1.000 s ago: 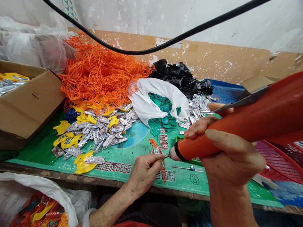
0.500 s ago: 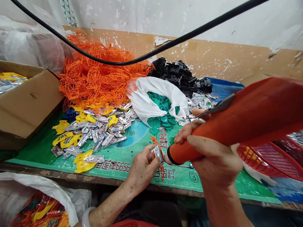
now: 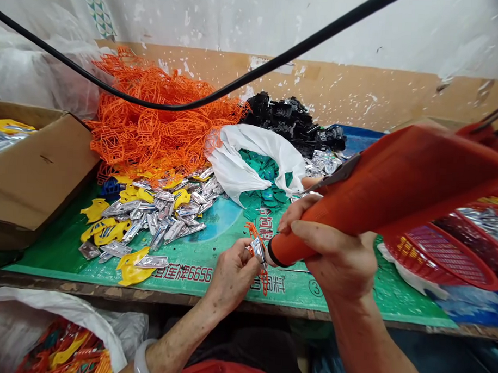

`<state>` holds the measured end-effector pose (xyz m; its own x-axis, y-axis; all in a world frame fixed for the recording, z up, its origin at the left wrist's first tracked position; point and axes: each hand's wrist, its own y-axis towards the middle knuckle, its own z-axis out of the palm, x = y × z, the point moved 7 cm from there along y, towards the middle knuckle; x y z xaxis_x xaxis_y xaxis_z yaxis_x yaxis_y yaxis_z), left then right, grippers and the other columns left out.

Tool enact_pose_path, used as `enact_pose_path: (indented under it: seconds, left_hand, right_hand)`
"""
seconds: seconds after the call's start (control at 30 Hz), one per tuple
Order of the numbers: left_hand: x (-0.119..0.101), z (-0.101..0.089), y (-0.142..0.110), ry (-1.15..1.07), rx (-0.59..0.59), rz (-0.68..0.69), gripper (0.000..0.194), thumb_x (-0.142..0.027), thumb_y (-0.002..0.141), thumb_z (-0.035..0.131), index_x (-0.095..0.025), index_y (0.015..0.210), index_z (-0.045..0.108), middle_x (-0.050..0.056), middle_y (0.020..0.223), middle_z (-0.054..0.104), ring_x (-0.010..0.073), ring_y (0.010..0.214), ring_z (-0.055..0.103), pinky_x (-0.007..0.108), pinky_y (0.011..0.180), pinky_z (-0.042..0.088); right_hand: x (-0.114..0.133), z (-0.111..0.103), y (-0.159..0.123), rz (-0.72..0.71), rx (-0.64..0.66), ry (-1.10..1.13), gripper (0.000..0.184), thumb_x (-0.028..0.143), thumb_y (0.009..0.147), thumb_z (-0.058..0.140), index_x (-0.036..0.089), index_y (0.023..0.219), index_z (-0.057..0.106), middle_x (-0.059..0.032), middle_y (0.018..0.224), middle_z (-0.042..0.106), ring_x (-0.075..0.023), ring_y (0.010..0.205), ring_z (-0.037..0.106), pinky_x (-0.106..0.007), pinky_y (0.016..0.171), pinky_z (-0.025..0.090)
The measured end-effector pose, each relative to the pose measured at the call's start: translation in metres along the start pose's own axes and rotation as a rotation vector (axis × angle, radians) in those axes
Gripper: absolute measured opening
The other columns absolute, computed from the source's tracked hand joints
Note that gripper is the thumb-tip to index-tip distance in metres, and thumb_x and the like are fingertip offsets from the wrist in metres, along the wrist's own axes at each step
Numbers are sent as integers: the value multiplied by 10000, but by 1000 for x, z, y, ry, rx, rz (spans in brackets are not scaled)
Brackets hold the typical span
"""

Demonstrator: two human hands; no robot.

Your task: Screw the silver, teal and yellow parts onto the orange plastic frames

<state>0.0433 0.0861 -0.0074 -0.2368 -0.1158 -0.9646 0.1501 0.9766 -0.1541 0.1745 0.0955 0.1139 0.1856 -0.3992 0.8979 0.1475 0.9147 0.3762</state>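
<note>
My left hand (image 3: 234, 270) is closed, pinching a small silver-and-orange plastic part (image 3: 256, 246) between thumb and fingers just above the green sheet. My right hand (image 3: 336, 252) is wrapped round a thick orange-red power screwdriver (image 3: 379, 185), tilted with its nose down to the left. A long metal lever (image 3: 339, 172) runs along its upper side. The nose with its black ring is right against the part, but the exact contact is hidden. To the left lies a heap of silver plates (image 3: 166, 216) with yellow plastic pieces (image 3: 135, 265).
A pile of orange plastic frames (image 3: 153, 118) and black parts (image 3: 279, 119) lie at the back. Green pieces spill from a white bag (image 3: 233, 164). A cardboard box (image 3: 41, 174) stands left, a red basket (image 3: 446, 253) right. A black cable (image 3: 186, 105) hangs across.
The whole view has shifted slightly. The screwdriver has tilted a little, its nose still at the part; both hands keep their grip.
</note>
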Motion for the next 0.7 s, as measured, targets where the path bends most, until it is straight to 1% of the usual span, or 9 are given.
enact_pose_path:
  seconds: [0.1, 0.23, 0.4, 0.57, 0.7]
  left_hand:
    - [-1, 1, 0, -26, 0, -16, 214, -307, 781, 507, -164, 924, 576, -97, 475, 454, 107, 432, 463, 216, 461, 298]
    - [-1, 1, 0, -58, 7, -41, 229, -286, 763, 497, -160, 941, 569, -82, 498, 508, 108, 435, 471, 213, 458, 313]
    - [0, -1, 1, -32, -26, -31, 224, -265, 751, 492, -162, 929, 581, -83, 479, 498, 102, 419, 455, 207, 450, 302]
    - [2, -2, 3, -34, -67, -56, 120, -240, 713, 500, -175, 793, 563, -89, 456, 473, 102, 420, 466, 200, 441, 303]
    - [3, -3, 6, -71, -72, -70, 147, -229, 677, 499, -175, 793, 570, -96, 449, 472, 92, 400, 427, 194, 417, 304]
  right_hand:
    - [-1, 1, 0, 6, 4, 5, 144, 257, 613, 739, 245, 595, 597, 21, 640, 582, -166, 589, 537, -373, 629, 451]
    - [0, 3, 0, -5, 11, 8, 146, 223, 627, 729, 240, 590, 588, 19, 643, 584, -166, 599, 542, -364, 628, 450]
    - [0, 3, -1, -7, 0, -5, 125, 200, 629, 722, 229, 615, 602, 25, 641, 583, -156, 596, 544, -355, 611, 457]
    - [-4, 8, -1, 30, 24, -73, 175, 190, 636, 693, 220, 535, 553, 19, 616, 567, -151, 584, 544, -339, 554, 480]
    - [-3, 14, 0, 34, 25, -133, 178, 147, 606, 693, 238, 541, 554, 19, 596, 563, -155, 570, 545, -315, 486, 476]
